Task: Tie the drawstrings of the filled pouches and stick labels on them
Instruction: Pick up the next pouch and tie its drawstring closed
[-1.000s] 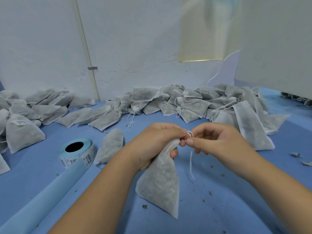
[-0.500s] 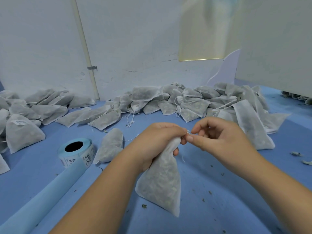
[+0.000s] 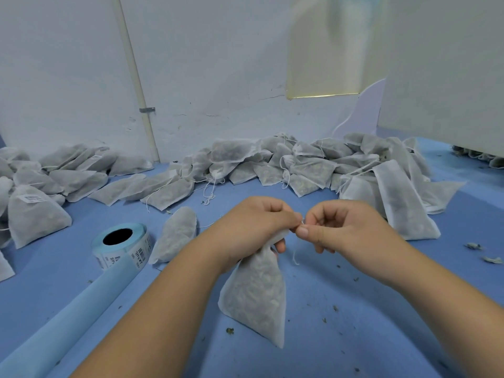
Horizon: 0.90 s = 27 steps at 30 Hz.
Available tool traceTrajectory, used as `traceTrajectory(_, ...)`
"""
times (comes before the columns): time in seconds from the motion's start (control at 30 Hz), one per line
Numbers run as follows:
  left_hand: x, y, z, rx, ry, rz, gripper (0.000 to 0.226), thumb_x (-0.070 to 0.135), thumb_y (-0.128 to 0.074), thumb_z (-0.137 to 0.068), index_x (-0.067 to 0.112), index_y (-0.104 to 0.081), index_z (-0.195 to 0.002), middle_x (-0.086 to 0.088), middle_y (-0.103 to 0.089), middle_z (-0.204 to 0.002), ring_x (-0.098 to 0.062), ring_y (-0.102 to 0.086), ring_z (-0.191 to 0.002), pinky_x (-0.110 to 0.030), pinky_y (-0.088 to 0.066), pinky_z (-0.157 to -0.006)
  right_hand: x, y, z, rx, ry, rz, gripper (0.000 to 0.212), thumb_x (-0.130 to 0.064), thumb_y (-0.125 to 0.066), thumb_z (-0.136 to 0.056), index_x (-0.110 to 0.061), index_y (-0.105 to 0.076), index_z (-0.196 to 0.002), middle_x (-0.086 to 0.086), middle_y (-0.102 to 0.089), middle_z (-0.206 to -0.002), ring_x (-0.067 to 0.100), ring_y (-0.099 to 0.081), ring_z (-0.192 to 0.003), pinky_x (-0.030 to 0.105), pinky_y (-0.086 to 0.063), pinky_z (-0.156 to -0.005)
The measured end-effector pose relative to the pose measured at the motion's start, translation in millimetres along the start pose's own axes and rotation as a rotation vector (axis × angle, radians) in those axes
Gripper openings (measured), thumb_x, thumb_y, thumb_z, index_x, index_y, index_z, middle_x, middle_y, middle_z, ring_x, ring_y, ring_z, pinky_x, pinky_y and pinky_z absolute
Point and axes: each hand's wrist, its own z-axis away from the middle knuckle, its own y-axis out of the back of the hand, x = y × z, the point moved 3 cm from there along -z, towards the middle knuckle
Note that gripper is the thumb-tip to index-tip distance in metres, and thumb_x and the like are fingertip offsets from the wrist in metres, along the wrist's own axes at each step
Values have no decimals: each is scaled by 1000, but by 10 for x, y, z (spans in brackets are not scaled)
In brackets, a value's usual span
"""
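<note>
Now: this looks like the tying step, with the knot being made.
Where: the pouch [image 3: 256, 296] hangs in the middle of the blue surface [image 3: 354, 323], its bottom corner pointing to 6 o'clock.
Left: the left hand [image 3: 253, 227] is curled tight round the pouch's neck.
Right: the right hand [image 3: 341, 230] pinches the drawstring [image 3: 296, 255] just beside the left thumb.
Next: pull the string snug, I guess, then reach to 9 o'clock for the label roll [image 3: 120, 244].
Waiting: a pile of pouches [image 3: 300, 165] at 12 o'clock.
</note>
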Motion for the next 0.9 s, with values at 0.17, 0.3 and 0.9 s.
traceTrajectory(0.17, 15, -3, -7, 31, -10, -28, 22, 35, -66, -89, 26, -70, -70, -5, -63, -59, -16, -52, -52, -37, -37, -67, 5, 10, 3, -21, -9, 6, 18, -22, -77, -79, -17, -65, -67, -5, -59, -56, 10, -54, -54, 21, -41, -54)
traceTrajectory(0.3, 14, -15, -13, 59, -13, -41, 21, 38, -65, -88, 26, -71, -70, -3, -62, -55, -15, -50, -50, -29, -35, -55, -6, 23, 14, -26, -22, -5, 29, -42, -80, -73, -18, -65, -69, 1, -61, -59, 20, -48, -60, 38, -36, -59)
traceTrajectory(0.9, 67, -35, -23, 180, -89, -42, 21, 29, -61, -94, 21, -67, -75, 8, -72, -77, -7, -55, -47, -15, -34, -42, -20, 86, -22, 170, 38, -89, 9, -11, -67, -83, -19, -64, -83, -5, -62, -64, 9, -58, -52, 17, -42, -50)
